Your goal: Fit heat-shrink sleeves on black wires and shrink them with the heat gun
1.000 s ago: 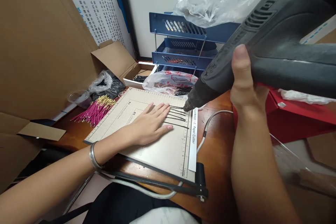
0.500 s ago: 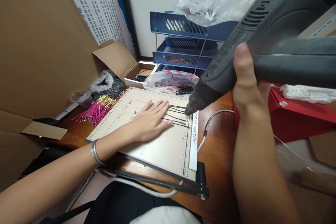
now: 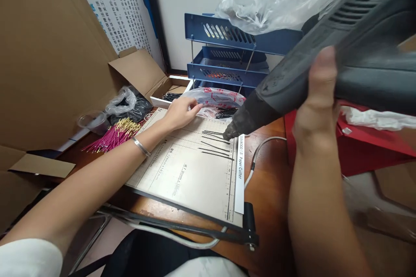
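Right hand (image 3: 315, 108) nearest the camera, clamped around the dark body of what looks like a heat gun (image 3: 286, 82); thumb on the near side, other fingers hidden. A firm wrist should serve best here, as the tool looks bulky and any sway would be magnified at its nozzle (image 3: 231, 130). Cutter arm (image 3: 195, 227) lies along the near edge of the paper cutter board (image 3: 208, 186); white cord (image 3: 256, 160) passes to the board's right, best kept clear of the hot end. On the board, at least 5 thin black strips (image 3: 214, 146) lie roughly side by side, right ends toward the printed scale. Nozzle is at the right ends of the upper strips; contact cannot be told. Judgement: a small gap and even passes over the ends would heat evenly; lingering on 1 spot could scorch the board, and strips lying unpinned may drift in the airflow. Left hand (image 3: 182, 112) is beyond the strips, at the far side, fingers bent; cannot tell if they close on anything. Printed plastic bag (image 3: 224, 95) just behind: best kept out of the heat.
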`<state>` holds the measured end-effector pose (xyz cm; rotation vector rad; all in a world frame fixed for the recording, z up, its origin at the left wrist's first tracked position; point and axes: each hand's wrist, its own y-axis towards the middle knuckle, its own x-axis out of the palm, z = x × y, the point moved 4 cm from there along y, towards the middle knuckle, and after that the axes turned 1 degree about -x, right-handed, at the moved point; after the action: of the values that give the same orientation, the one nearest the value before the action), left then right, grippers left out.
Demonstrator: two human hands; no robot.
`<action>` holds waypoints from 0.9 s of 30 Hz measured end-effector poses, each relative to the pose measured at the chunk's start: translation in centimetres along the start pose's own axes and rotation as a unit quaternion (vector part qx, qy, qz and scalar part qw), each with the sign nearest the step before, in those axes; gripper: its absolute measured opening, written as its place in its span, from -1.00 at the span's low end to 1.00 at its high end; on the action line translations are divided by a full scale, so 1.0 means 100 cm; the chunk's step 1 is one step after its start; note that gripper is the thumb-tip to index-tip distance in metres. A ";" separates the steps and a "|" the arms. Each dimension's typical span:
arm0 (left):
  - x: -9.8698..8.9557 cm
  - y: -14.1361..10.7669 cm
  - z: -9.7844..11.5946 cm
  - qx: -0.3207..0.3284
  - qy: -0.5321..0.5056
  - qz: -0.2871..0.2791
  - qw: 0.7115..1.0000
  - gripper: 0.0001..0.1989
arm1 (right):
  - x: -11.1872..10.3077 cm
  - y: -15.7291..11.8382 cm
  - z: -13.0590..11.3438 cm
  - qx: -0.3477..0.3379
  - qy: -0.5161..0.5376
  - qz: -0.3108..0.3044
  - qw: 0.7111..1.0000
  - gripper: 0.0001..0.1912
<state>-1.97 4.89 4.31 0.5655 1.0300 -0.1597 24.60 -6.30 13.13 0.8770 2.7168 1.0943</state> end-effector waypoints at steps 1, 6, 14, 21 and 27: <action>0.001 0.006 0.001 0.006 -0.010 -0.005 1.000 -0.63 | -0.002 0.003 -0.002 -0.024 0.021 0.011 0.999 -0.37; 0.011 0.004 0.016 0.072 -0.095 -0.086 0.989 -0.66 | -0.013 0.010 -0.014 -0.086 0.026 -0.017 0.996 -0.53; 0.025 -0.012 0.019 0.099 -0.073 -0.151 0.981 -0.70 | -0.009 0.003 -0.008 -0.030 0.015 0.035 0.999 -0.43; 0.026 -0.011 0.014 0.104 -0.077 -0.159 0.979 -0.61 | -0.006 0.000 -0.004 -0.058 0.001 0.026 0.998 -0.44; 0.025 -0.014 0.012 0.120 -0.054 -0.148 0.980 -0.56 | -0.010 0.004 0.006 -0.022 -0.013 0.065 0.998 -0.44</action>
<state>-0.25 3.38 2.12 0.6116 0.9910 -0.5781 25.79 -6.25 12.82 1.0674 2.6374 1.1521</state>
